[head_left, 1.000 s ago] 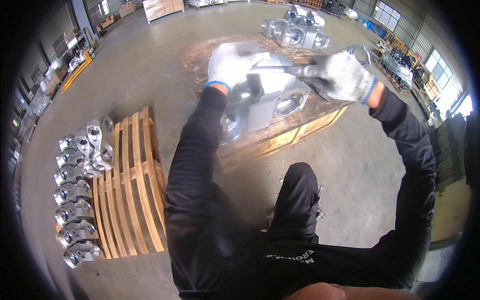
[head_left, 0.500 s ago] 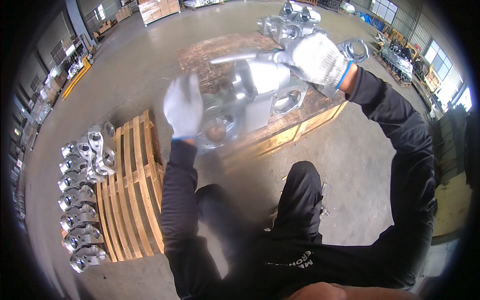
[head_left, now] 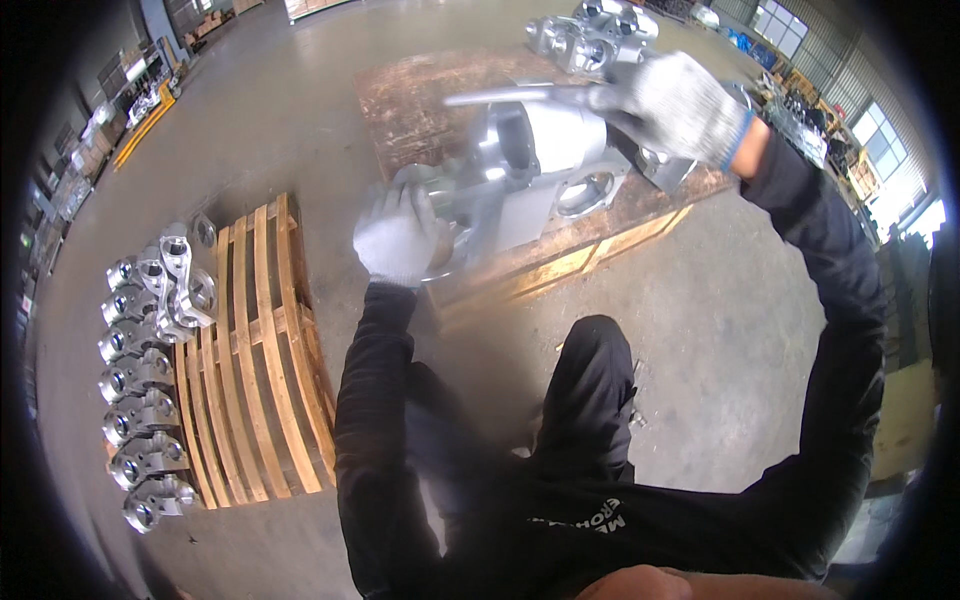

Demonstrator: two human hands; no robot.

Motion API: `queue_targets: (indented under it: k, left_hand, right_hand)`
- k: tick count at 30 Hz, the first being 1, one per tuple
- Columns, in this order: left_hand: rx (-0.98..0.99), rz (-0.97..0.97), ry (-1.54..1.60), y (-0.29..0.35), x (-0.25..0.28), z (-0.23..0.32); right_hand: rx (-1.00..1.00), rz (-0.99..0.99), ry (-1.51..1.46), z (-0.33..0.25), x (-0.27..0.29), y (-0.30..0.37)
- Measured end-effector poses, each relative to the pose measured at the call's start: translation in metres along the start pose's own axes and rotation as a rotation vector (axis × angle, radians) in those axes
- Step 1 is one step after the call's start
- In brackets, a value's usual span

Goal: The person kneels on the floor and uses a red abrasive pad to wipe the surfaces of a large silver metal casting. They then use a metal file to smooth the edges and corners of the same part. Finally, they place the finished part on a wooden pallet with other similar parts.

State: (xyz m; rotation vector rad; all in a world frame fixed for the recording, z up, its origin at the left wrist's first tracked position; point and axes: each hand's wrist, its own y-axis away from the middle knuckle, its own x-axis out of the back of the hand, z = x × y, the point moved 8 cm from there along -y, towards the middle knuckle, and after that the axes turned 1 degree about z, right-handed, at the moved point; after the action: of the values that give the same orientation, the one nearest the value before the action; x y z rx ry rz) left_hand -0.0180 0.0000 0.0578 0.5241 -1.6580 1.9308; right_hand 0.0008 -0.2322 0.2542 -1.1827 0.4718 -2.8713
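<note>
A silvery metal casting with large round bores lies on a brown, worn wooden work surface in front of me. At its near left end is my left hand, in a white knit glove, its fingers curled over the casting's edge; motion blurs that end. Above the casting's far side, my gloved right hand is closed around a long thin file-like tool. The tool's pale blade points left across the casting's top, and the glove hides its grip. Whether the blade touches the metal I cannot tell.
More silvery castings stand at the far side of the work surface. To my left, a slatted wooden pallet lies on the concrete floor, with several metal arm-shaped parts lined along its left side. Yellow bars lie farther off.
My left hand has come down and right onto the casting's end. My right hand, with the tool, has shifted slightly right. The whole view has shifted a little too.
</note>
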Motion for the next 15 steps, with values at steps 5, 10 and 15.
queue_targets:
  k: [5,10,15]
  left_hand:
    - [-0.039,-0.013,-0.032,-0.003,-0.002,0.002]
    - [-0.014,-0.004,0.005,-0.001,-0.001,-0.001]
    - [-0.047,0.022,-0.025,0.001,-0.002,0.002]
  right_hand:
    - [-0.056,-0.069,-0.216,0.002,0.005,-0.016]
    - [-0.218,-0.408,-0.260,0.003,-0.001,-0.026]
    - [-0.199,-0.391,-0.234,0.006,0.004,-0.028]
